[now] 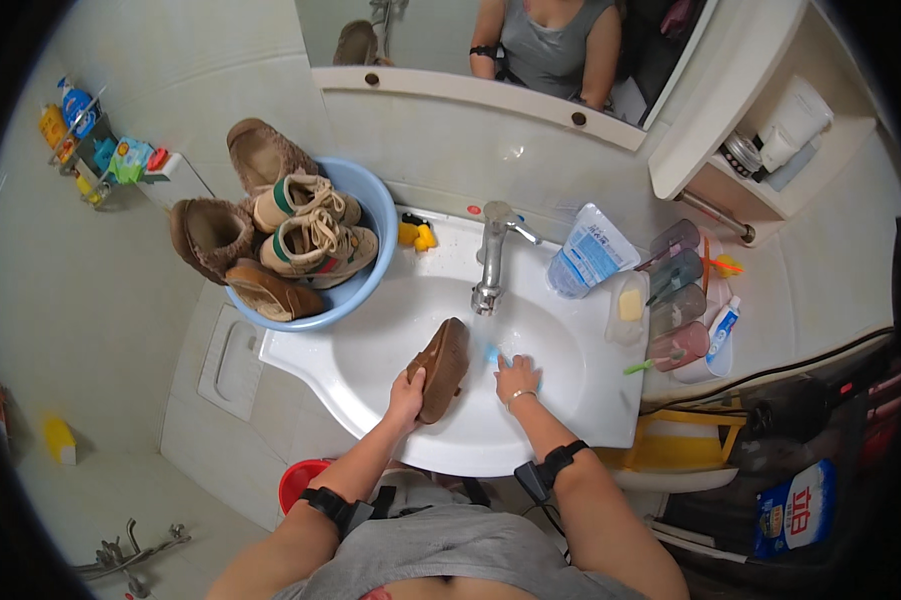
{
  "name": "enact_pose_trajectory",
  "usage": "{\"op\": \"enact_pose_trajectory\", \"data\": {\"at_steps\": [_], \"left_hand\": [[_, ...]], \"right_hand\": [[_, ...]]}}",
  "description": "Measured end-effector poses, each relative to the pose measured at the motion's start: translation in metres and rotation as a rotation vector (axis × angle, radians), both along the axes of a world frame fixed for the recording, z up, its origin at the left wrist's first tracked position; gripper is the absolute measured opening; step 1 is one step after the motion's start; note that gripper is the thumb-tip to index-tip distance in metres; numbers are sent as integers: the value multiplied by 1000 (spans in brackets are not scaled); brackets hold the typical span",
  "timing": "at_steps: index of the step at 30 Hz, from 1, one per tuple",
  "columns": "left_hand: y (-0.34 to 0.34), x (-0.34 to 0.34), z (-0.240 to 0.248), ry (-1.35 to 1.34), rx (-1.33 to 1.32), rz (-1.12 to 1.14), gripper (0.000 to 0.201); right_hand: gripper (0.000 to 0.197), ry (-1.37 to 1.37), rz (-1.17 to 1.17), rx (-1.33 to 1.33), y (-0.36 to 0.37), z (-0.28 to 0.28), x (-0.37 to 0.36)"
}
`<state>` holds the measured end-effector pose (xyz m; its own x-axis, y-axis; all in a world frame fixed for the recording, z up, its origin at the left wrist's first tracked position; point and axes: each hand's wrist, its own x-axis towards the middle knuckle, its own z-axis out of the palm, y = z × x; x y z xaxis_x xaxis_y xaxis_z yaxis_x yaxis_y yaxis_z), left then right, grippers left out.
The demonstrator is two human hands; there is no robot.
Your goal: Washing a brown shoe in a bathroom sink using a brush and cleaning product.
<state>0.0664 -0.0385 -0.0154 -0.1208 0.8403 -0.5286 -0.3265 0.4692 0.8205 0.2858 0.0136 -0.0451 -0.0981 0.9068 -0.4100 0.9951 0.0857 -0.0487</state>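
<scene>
My left hand [406,398] grips a brown shoe [439,372] by its side, tilted over the white sink [360,340]. To its right, my right hand [517,378] is closed round a small light-blue object [491,353]; the fingers cover most of it, so its kind does not show. Water seems to run from the chrome faucet [491,258] just above that hand. The shoe and the blue object are apart. A blue basin [375,200] sits on the sink's left rim, heaped with beige sneakers [320,245] and brown fleece-lined shoes [213,240].
Right of the faucet stand a blue-white pouch [590,255], a soap dish with yellow soap [630,305] and several cups [678,300]. Small yellow toys [417,236] lie behind the bowl. A red bucket [300,487] is on the floor. A mirror [440,40] hangs above.
</scene>
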Motion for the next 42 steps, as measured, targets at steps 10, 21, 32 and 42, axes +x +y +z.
{"op": "enact_pose_trajectory", "data": {"at_steps": [10,21,32,42], "left_hand": [[22,10,64,1125,1290,-600,21],[92,37,-7,-382,-166,-276,47],[146,85,-28,-889,-369,-458,26],[158,94,-7,-221,-495,-405,37]], "right_hand": [[65,2031,-1232,-793,37,40,-26],[42,2295,-1261,-381,46,16,-2],[49,1944,-1187,-109,33,81,18],[43,1616,-970,160,28,48,-12]]}}
